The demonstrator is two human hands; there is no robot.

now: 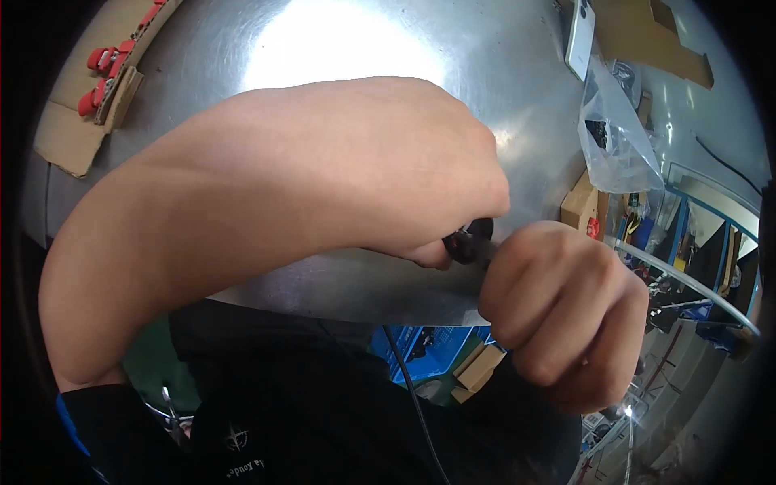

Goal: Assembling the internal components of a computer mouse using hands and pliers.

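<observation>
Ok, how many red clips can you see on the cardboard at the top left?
3 that I can make out: one red clip on the cardboard strip, one below it, and one at the picture's top. More may be hidden past the frame's edge.

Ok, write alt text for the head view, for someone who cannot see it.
Two bare hands meet above a shiny metal table: the left hand grips a small black round part, and the right hand is a closed fist beside it. A clear plastic bag and red clips on cardboard lie farther back.
</observation>
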